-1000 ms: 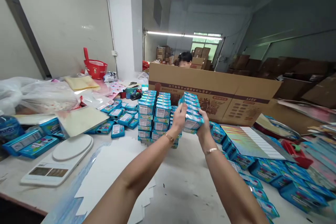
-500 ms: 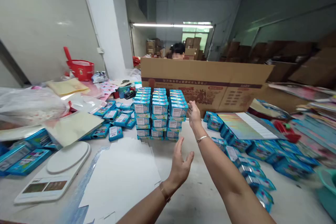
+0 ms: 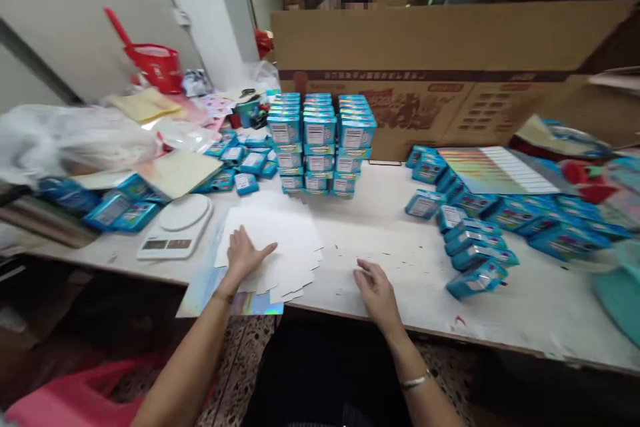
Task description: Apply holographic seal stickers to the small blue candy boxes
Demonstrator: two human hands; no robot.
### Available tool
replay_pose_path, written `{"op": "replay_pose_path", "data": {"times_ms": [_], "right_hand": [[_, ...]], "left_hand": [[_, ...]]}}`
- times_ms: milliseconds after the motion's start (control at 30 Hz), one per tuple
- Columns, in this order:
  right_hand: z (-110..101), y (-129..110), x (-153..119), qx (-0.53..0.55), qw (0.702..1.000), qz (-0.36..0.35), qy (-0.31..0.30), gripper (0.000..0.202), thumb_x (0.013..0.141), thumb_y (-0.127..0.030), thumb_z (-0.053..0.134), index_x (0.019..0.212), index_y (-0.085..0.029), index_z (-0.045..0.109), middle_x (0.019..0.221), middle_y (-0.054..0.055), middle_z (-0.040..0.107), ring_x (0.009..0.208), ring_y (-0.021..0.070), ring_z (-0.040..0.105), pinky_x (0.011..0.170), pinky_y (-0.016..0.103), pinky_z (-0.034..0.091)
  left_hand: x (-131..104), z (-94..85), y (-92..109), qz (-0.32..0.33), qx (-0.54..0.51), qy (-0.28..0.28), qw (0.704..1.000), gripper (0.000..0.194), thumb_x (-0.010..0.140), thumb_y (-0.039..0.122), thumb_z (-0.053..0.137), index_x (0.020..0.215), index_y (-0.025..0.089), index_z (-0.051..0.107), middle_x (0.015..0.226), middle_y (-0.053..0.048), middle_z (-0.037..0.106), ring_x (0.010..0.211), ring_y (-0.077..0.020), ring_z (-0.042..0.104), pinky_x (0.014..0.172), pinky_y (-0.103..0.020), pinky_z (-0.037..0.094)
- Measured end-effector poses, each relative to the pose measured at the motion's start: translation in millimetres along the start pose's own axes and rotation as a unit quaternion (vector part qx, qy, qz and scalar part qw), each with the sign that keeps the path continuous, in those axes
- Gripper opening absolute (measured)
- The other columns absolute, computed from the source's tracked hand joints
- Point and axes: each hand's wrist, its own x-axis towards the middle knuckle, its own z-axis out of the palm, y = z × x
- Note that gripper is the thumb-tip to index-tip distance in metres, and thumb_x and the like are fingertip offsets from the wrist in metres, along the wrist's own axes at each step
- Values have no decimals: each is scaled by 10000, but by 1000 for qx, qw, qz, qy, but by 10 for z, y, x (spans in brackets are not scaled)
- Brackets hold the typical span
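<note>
My left hand [image 3: 245, 255] lies flat, fingers spread, on a stack of white card sheets [image 3: 280, 240] at the table's near edge. My right hand [image 3: 376, 288] rests palm down on the bare white tabletop [image 3: 400, 247], holding nothing. Three neat columns of stacked blue boxes [image 3: 320, 140] stand at the back of the table, well beyond both hands. More blue boxes [image 3: 475, 247] lie loose to the right.
A white kitchen scale [image 3: 175, 227] sits left of the sheets. A big cardboard carton [image 3: 440, 60] stands behind the stacks, with another person's head above it. A red basket [image 3: 155, 63], plastic bags [image 3: 75, 140] and loose blue boxes crowd the left; a holographic sheet [image 3: 490, 170] lies right.
Both hands let go of the blue boxes, now set on the third column, and drew back to the table's near edge. The view tilted downward.
</note>
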Motion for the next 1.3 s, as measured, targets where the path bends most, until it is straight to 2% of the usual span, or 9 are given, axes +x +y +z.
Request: {"op": "replay_pose_path", "data": {"times_ms": [167, 333, 467, 567, 667, 967, 1100, 1167, 1300], "right_hand": [[704, -505, 593, -170, 982, -38, -70, 469, 884, -365, 627, 1279, -113, 643, 1461, 235, 515, 1403, 407, 389, 1147, 581, 265], [1068, -681, 701, -189, 980, -41, -47, 477, 870, -341, 653, 1277, -96, 619, 1468, 252, 504, 1406, 414, 380, 1150, 617, 206], [1065, -670, 670, -184, 981, -50, -14, 362, 880, -340, 616, 1196, -165, 623, 1341, 189, 610, 1297, 353, 495, 1080, 516, 352], [1047, -694, 759, -166, 985, -47, 0, 302, 866, -358, 615, 1116, -191, 601, 1084, 108, 701, 1022, 279, 636, 863, 374, 489], [1074, -754, 897, -147, 988, -42, 5, 254, 872, -326, 585, 1101, -215, 578, 915, 39, 715, 834, 232, 666, 720, 307, 488], [1157, -841, 844, -83, 993, -79, 12, 308, 801, -249, 569, 1088, -170, 650, 1209, 188, 644, 1187, 357, 526, 1004, 471, 408], [1170, -779, 888, 8, 999, -52, 15, 451, 791, -370, 581, 1186, -156, 625, 1140, 168, 672, 1118, 351, 577, 971, 498, 450], [1175, -754, 967, 63, 998, -30, 9, 576, 786, -462, 582, 1258, -133, 593, 1035, 147, 704, 997, 333, 637, 863, 475, 512], [1139, -737, 1089, 160, 987, -12, -12, 746, 705, -568, 644, 1290, -107, 598, 1093, 161, 720, 1020, 317, 667, 834, 431, 543]], "left_hand": [[-190, 98, -60, 35, 86, -30, 995, 1087, 793, 656, 553, 1533, -68, 222, 1629, -326, 132, 1538, -418, 80, 1210, -582, 112], [-182, 174, -130, 49, 78, -8, 996, 1032, 804, 655, 543, 1531, -29, 280, 1623, -326, 167, 1531, -429, 119, 1198, -607, 126], [-141, 219, -197, 53, 51, 4, 997, 1002, 825, 642, 511, 1532, -27, 276, 1624, -316, 186, 1533, -419, 123, 1204, -603, 119], [-122, 268, -239, 53, 28, 17, 998, 1014, 812, 647, 513, 1528, -32, 276, 1621, -311, 204, 1532, -417, 132, 1209, -601, 113], [-101, 309, -269, 47, -2, 33, 998, 1029, 809, 646, 513, 1523, -49, 256, 1612, -319, 224, 1528, -414, 152, 1212, -598, 117], [-129, 313, -258, 47, -53, 49, 996, 971, 801, 554, 605, 1508, -23, 273, 1607, -335, 217, 1526, -414, 159, 1215, -577, 133], [-175, 272, -229, 39, -122, 55, 990, 980, 771, 513, 655, 1510, 1, 264, 1616, -318, 213, 1533, -409, 132, 1223, -571, 125], [-179, 222, -229, 15, -225, 78, 971, 946, 778, 475, 663, 1514, 35, 262, 1617, -287, 247, 1534, -380, 166, 1234, -534, 150], [-98, 26, -287, -71, -458, 154, 873, 872, 870, 420, 588, 1553, 102, 148, 1634, -236, 230, 1510, -300, 275, 1214, -450, 271]]}}
